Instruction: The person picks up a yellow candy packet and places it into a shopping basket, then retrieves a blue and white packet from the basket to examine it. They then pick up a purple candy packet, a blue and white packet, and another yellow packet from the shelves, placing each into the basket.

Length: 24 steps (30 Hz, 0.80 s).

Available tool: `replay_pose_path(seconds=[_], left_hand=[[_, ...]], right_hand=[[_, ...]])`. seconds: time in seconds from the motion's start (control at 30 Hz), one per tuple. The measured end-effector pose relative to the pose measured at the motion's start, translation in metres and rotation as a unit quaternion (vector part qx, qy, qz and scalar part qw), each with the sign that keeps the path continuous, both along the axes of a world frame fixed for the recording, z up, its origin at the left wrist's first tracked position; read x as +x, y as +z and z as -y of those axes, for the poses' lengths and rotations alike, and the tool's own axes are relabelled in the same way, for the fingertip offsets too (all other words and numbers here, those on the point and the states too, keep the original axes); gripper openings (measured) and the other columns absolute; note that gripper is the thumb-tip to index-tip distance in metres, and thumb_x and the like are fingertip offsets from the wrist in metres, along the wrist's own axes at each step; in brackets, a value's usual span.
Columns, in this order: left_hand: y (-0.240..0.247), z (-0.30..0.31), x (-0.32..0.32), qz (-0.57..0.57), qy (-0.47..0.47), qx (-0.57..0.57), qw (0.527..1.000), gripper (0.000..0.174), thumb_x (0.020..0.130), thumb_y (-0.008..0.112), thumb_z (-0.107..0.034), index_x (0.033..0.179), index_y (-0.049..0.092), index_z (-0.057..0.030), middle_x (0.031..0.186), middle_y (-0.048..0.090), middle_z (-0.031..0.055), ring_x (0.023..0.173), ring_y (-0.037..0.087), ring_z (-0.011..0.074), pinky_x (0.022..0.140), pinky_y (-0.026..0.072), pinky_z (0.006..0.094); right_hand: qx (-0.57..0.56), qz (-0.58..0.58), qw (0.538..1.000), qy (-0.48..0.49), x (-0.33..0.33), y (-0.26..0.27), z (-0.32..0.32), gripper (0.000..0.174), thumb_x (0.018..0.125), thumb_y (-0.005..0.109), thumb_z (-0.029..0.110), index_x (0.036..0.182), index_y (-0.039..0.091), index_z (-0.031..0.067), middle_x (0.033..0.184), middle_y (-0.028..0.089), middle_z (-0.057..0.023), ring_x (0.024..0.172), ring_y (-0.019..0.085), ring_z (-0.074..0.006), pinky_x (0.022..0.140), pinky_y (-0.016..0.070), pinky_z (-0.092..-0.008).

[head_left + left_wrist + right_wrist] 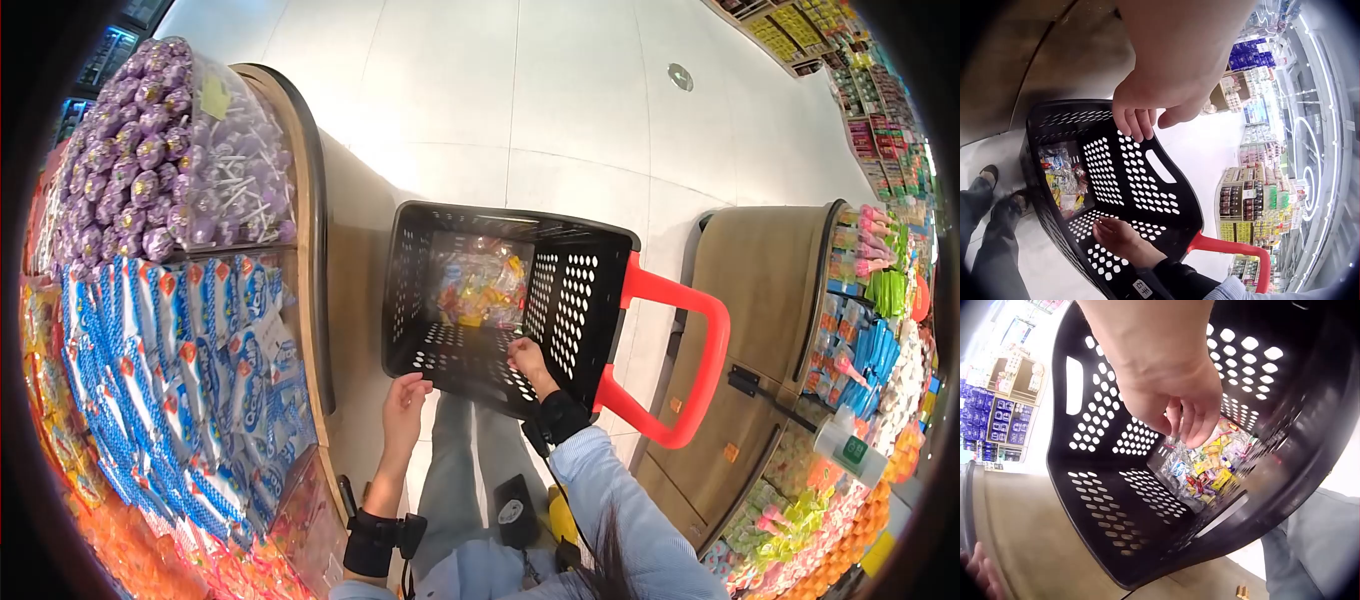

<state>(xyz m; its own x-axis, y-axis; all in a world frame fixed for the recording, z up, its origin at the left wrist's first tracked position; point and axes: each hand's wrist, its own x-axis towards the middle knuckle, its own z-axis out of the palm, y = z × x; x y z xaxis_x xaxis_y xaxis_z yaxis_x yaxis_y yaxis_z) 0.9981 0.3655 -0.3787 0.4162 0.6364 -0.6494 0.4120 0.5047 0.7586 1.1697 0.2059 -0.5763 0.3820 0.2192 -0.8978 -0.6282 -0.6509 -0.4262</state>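
Note:
A black shopping basket [585, 300] with perforated walls and a red handle [718, 340] stands in front of the person. Wrapped candies [480, 295], some in clear plastic, lie on its bottom. The right hand [530, 360] hangs inside the basket, above the candies, its fingers loosely bent. Seen from the right wrist, that hand [1175, 400] has thumb and fingertips close together, with nothing showing between them. The left hand [405, 398] hovers at the basket's near left rim, fingers relaxed. In the left wrist view, the left hand [1154, 106] overlaps the rim and holds nothing visible.
To the left, a display bin holds purple wrapped lollipops [130, 160] and blue snack packs [190, 380]. A wooden counter [750, 300] with sweets stands right. Pale floor [560, 110] spreads ahead. Another person's legs [997, 231] show in the left wrist view.

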Motion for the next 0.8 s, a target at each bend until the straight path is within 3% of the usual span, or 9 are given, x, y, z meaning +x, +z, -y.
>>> replay_pose_path(seconds=[0.27, 0.4, 0.6, 0.8], left_hand=[[-0.039, -0.002, 0.005, -0.004, -0.011, -0.01, 1.0, 0.019, 0.085, 0.047, -0.008, 0.103, 0.048, -0.0004, 0.091, 0.059, 0.0084, 0.085, 0.056, 0.0138, 0.077, 0.0426, 0.0241], [-0.054, -0.003, 0.001, -0.01, -0.012, -0.016, 1.0, 0.021, 0.086, 0.048, -0.012, 0.105, 0.049, -0.0025, 0.092, 0.059, 0.0061, 0.086, 0.055, 0.0123, 0.074, 0.0416, 0.0233], [-0.074, -0.014, -0.001, -0.014, 0.011, -0.018, 1.0, 0.019, 0.086, 0.047, -0.008, 0.102, 0.048, 0.0006, 0.091, 0.059, 0.0088, 0.085, 0.056, 0.0131, 0.075, 0.0422, 0.0229], [-0.113, -0.026, 0.003, 0.003, 0.025, -0.021, 0.999, 0.022, 0.087, 0.047, -0.013, 0.105, 0.048, -0.0004, 0.093, 0.058, 0.0075, 0.087, 0.055, 0.013, 0.076, 0.0418, 0.0236]], right_hand=[[-0.024, 0.127, 0.98, 0.153, -0.016, -0.076, 0.027, 0.005, 0.077, 0.052, 0.007, 0.08, 0.053, 0.0025, 0.067, 0.056, -0.0046, 0.055, 0.054, -0.0121, 0.051, 0.0451, -0.0245], [-0.066, 0.188, 0.948, 0.248, -0.012, -0.061, 0.021, 0.009, 0.074, 0.055, 0.01, 0.079, 0.056, 0.0033, 0.07, 0.061, -0.0099, 0.065, 0.06, -0.0184, 0.06, 0.047, -0.0283], [-0.093, 0.204, 0.918, 0.326, -0.002, -0.083, 0.005, 0.013, 0.072, 0.054, 0.009, 0.083, 0.059, 0.0047, 0.075, 0.062, -0.0135, 0.077, 0.061, -0.0265, 0.072, 0.0463, -0.0326], [-0.054, 0.2, 0.92, 0.331, 0.015, -0.146, -0.017, 0.015, 0.069, 0.054, 0.009, 0.082, 0.061, 0.0055, 0.077, 0.062, -0.0137, 0.077, 0.06, -0.0264, 0.071, 0.0465, -0.0319]])
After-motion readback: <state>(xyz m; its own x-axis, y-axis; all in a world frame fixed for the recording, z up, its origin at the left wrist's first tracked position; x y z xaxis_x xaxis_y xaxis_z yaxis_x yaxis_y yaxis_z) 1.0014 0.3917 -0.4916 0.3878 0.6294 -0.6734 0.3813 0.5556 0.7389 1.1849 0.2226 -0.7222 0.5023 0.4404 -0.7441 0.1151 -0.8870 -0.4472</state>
